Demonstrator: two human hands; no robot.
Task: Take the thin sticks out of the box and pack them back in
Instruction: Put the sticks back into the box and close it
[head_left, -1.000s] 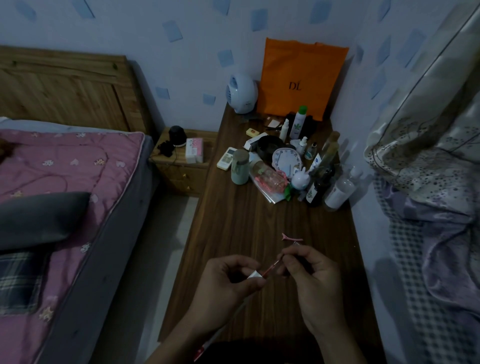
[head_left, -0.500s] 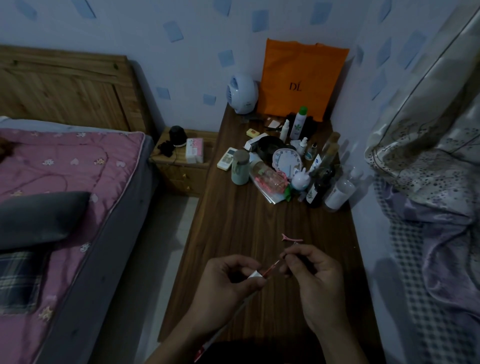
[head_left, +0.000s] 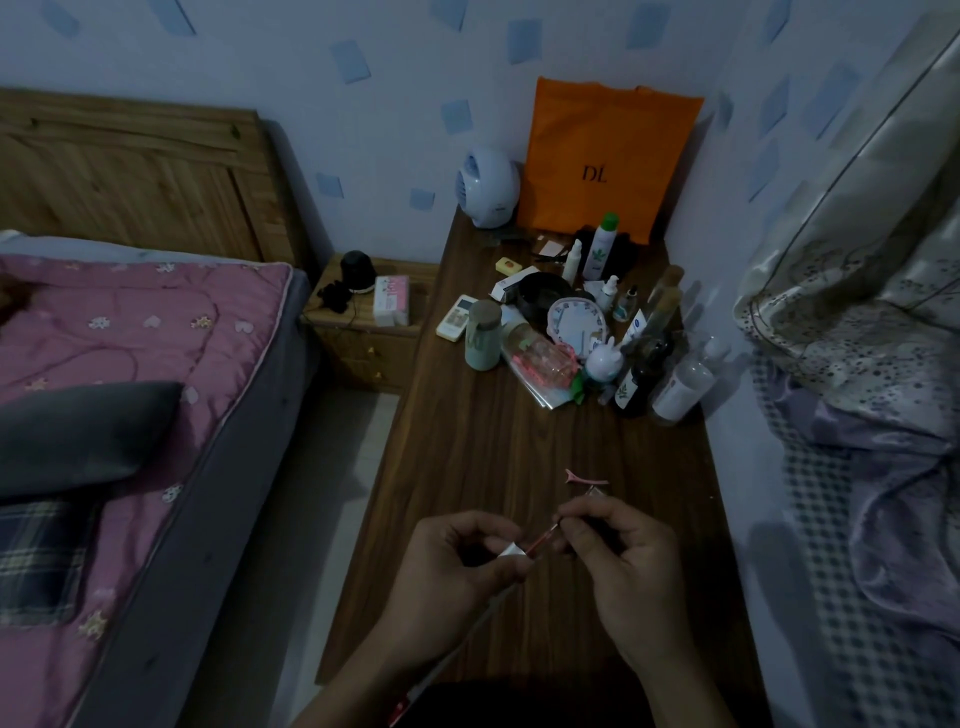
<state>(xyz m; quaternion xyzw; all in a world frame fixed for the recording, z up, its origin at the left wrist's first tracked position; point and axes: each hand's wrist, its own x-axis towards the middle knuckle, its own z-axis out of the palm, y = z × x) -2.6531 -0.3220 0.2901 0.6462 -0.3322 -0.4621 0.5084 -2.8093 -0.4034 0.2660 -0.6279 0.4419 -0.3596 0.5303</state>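
Note:
Above the near end of the wooden table (head_left: 467, 447), my left hand (head_left: 457, 571) grips a long narrow box (head_left: 511, 550) by its open top end; the rest of the box runs down under my wrist. A bunch of thin reddish sticks (head_left: 543, 540) pokes out of that opening toward the upper right. My right hand (head_left: 623, 566) pinches the sticks' upper part between thumb and fingertips. The sticks' far ends are hidden behind my right fingers.
A pink hair clip (head_left: 584, 477) lies on the table just beyond my right hand. Bottles, a clock face (head_left: 576, 325), a remote and an orange bag (head_left: 602, 156) crowd the far end. A bed (head_left: 130, 364) stands left, bedding (head_left: 857, 364) right.
My right hand has shifted very slightly along the sticks; the box and my left hand stay where they were.

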